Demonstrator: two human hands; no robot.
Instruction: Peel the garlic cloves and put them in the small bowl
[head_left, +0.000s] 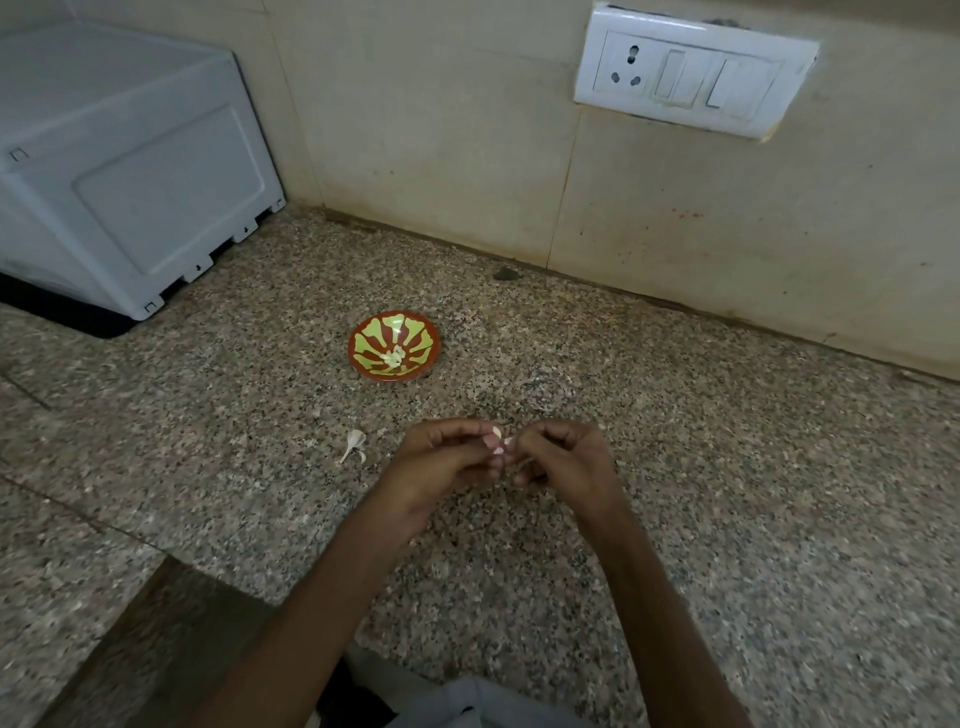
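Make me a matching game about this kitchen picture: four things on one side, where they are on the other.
Things:
1. small bowl
2. garlic clove
3. loose garlic peel
4. switch plate

Places:
A. on the wall, top right
B. pinched between the left hand and the right hand
C. on the counter, just left of the left hand
D. on the counter beyond the hands, with peeled cloves inside

Pairs: 1-D, 2-B, 3-C, 4-A
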